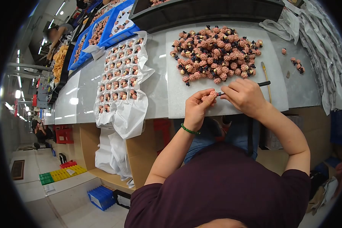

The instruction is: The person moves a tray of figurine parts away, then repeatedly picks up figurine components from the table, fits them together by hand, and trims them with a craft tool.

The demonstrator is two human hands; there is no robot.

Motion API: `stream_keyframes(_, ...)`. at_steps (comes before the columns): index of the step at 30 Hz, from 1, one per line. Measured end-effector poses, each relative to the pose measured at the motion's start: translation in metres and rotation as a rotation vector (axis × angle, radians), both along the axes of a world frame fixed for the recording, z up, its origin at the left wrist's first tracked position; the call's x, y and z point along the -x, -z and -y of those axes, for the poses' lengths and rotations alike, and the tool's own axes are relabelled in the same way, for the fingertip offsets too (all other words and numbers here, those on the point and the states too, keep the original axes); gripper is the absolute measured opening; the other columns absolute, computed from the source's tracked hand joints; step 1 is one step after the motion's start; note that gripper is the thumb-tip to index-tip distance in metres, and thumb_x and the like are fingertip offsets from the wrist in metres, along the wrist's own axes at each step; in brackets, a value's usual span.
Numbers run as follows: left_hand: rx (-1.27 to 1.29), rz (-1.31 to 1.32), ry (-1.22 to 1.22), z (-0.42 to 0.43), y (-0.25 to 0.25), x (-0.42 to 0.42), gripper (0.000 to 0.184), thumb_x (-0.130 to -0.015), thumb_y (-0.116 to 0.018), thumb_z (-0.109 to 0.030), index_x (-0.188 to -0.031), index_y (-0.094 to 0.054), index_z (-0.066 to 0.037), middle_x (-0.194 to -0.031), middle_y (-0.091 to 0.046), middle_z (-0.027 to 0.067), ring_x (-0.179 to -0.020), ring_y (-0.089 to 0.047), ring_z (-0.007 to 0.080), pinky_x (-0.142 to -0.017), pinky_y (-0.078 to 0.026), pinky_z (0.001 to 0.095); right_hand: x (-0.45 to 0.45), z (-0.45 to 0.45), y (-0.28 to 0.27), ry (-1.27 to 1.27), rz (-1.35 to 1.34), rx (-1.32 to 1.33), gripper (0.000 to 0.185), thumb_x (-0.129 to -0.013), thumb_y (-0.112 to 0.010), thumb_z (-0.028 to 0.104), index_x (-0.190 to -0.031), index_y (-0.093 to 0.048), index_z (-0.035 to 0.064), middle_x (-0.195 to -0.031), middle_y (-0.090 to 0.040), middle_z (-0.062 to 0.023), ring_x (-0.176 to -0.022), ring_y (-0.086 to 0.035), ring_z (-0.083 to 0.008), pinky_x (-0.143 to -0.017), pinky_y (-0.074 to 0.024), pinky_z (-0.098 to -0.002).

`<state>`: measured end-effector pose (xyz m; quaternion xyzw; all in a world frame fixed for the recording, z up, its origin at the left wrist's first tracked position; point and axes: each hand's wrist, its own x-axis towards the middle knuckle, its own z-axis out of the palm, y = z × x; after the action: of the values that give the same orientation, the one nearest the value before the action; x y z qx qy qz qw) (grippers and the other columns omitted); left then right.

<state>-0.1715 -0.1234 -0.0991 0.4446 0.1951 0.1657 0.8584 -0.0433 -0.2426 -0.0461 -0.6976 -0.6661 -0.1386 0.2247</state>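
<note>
Between the thumb and fingers of my left hand point(198, 107) is a small pink bumpy figurine point(214, 94). My right hand point(245, 97) grips a slim black pen-like tool point(264, 83), its front end at the figurine; I cannot tell what kind of tip it has. Just beyond both hands, a heap of similar pink figurines point(212, 51) with dark and cream parts lies on a white sheet point(178, 102). A thin yellowish stick-like tool point(267, 78) rests to the right of my right hand.
On the left, a white compartment tray point(119, 72) holds rows of figurines over white paper point(129, 123). Blue bins point(119, 32) and a black bin point(201, 15) stand behind. A few loose figurines point(298, 65) and plastic wrapping point(323, 49) are on the right.
</note>
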Motion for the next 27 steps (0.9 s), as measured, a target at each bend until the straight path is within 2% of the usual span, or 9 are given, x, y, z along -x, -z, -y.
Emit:
stream_keyframes(19, -0.023, -0.027, -0.008, 0.0007, 0.0005, 0.0002, 0.024, -0.078, -0.056, -0.006, -0.100, -0.053, 0.004, -0.083, -0.059, 0.0048, -0.067, -0.051, 0.0062, -0.061, -0.041, 0.0172, 0.0027, -0.0005, 0.0002, 0.046, 0.030, 0.013, 0.019, -0.067, -0.062, 0.022, -0.078, -0.054, 0.0088, -0.061, -0.045, -0.0009, -0.055, -0.048, -0.0160, -0.049, -0.0382, -0.0284)
stream_keyframes(22, -0.028, -0.034, -0.012, 0.0009, 0.0004, 0.0000, 0.024, -0.078, -0.056, -0.006, -0.099, -0.053, 0.004, -0.083, -0.059, 0.0047, -0.067, -0.051, 0.0060, -0.061, -0.041, 0.0172, 0.0039, -0.0017, -0.0012, 0.060, 0.089, -0.005, 0.017, -0.071, -0.057, 0.023, -0.068, -0.048, 0.0084, -0.059, -0.044, -0.0009, -0.058, -0.048, -0.0142, -0.050, -0.0391, -0.0271)
stream_keyframes(27, -0.025, -0.038, -0.009, 0.0004, 0.0011, 0.0000, 0.023, -0.078, -0.056, -0.006, -0.099, -0.053, 0.004, -0.083, -0.059, 0.0048, -0.067, -0.051, 0.0060, -0.061, -0.041, 0.0172, 0.0049, -0.0026, 0.0002, 0.072, 0.116, -0.021, 0.017, -0.072, -0.056, 0.022, -0.068, -0.048, 0.0081, -0.059, -0.043, -0.0011, -0.058, -0.048, -0.0142, -0.052, -0.0391, -0.0269)
